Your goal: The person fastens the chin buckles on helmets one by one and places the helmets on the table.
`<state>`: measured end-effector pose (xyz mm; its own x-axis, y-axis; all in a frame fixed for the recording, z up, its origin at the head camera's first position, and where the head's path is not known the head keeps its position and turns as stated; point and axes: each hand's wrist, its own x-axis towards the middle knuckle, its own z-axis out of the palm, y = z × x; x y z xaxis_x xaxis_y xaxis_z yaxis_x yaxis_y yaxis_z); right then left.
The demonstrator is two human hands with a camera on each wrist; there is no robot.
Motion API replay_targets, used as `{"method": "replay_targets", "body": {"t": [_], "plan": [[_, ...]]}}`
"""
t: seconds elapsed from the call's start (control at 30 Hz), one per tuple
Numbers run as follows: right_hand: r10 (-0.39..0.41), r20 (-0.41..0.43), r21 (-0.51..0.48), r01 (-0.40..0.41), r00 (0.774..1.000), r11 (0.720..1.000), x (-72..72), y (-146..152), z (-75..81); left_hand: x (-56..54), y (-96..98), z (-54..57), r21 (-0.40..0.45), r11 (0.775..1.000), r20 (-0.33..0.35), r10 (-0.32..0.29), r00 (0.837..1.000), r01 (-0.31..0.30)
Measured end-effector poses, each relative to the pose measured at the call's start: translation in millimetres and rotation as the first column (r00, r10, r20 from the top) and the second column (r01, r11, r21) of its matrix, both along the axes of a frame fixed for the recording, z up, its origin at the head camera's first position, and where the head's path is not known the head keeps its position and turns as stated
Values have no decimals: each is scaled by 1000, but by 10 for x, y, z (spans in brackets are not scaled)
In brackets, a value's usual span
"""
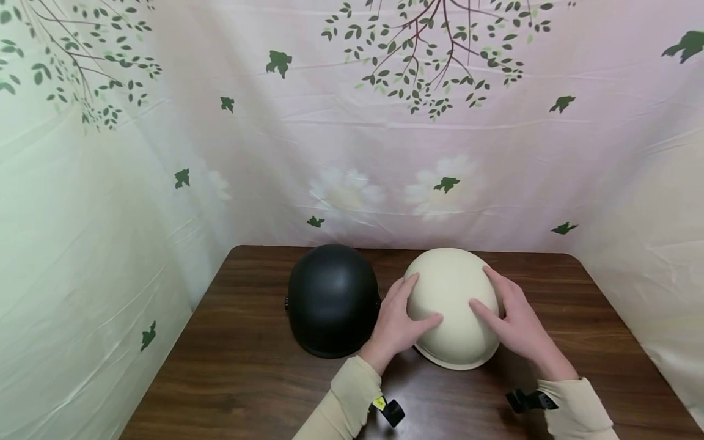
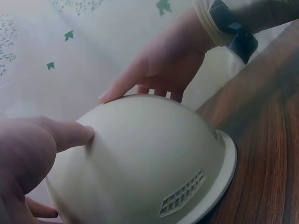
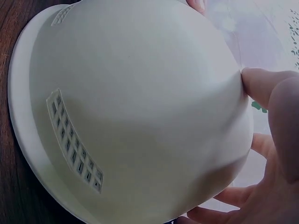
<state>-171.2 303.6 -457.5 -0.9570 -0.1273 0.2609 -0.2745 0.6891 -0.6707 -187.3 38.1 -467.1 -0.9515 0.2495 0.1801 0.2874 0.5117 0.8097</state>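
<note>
A cream hard hat [image 1: 453,299] sits dome up at the table's right half, its rim low by the wood. My left hand [image 1: 400,321] grips its left side, thumb on the dome and fingers round the far side. On the opposite side my right hand [image 1: 517,318] holds it the same way, thumb toward me. In the right wrist view its fingers [image 3: 236,196] bend under the curve of the shell. Slotted vents [image 2: 183,193] show near the rim in both wrist views. A black helmet [image 1: 332,299] stands just left of my left hand, apart from it.
The dark wooden table [image 1: 231,366] ends at a rounded back edge. Behind it and at both sides hangs a pale curtain [image 1: 379,140] printed with leaves and flowers. A black wrist camera [image 1: 393,412] is strapped at my left sleeve, another camera [image 1: 522,400] at my right.
</note>
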Motion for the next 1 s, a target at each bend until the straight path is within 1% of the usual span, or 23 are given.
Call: {"method": "replay_targets", "body": {"t": [0.2, 0.37, 0.43, 0.5, 0.57, 0.6, 0.67, 0.7, 0.73, 0.77, 0.8, 0.87, 0.93, 0.97, 1.0], "plan": [[-7, 4, 10, 7, 1000, 1000, -18, -35, -4, -57, -77, -34, 56, 998, -4, -31, 999, 32], [-8, 10, 9, 7, 1000, 1000, -36, -60, -6, -91, -106, -33, 24, 999, -2, -25, 1000, 25], [-5, 9, 11, 5, 1000, 1000, -47, -55, -2, -87, -122, -16, -1, 1000, -16, -22, 1000, 22], [0, 7, 14, 0, 1000, 1000, -51, -37, 3, -75, -163, 14, -28, 999, -50, -26, 998, 25], [11, 1, 9, -11, 1000, 1000, -56, -7, 4, -55, -234, 58, -50, 998, -102, -33, 994, 28], [19, -5, 1, -19, 1000, 1000, -59, 13, 0, -45, -282, 82, -55, 998, -136, -40, 990, 33], [32, -19, -11, -32, 999, 999, -59, 64, -17, -30, -398, 125, -47, 998, -218, -61, 974, 52], [36, -22, -20, -37, 999, 999, -58, 91, -21, -22, -463, 144, -36, 997, -262, -70, 963, 62], [38, -23, -26, -39, 999, 999, -54, 123, -28, -16, -530, 164, -21, 997, -316, -78, 946, 75], [38, -26, -30, -39, 999, 999, -49, 157, -32, -11, -604, 179, -6, 996, -372, -82, 925, 85], [33, -26, -28, -33, 999, 999, -42, 192, -33, -8, -682, 193, 2, 996, -432, -82, 898, 92], [21, -31, -16, -22, 999, 1000, -24, 266, -32, -5, -852, 219, 8, 997, -553, -63, 831, 82], [9, -47, 3, -9, 999, 1000, -12, 351, -40, -14, -1033, 247, 13, 999, -655, -20, 755, 39], [3, -60, 15, -2, 998, 1000, -9, 396, -48, -23, -1129, 257, 15, 1000, -690, 6, 724, 7], [-4, -70, 28, 6, 998, 1000, -5, 441, -60, -35, -1224, 266, 21, 999, -716, 34, 697, -28]]}}
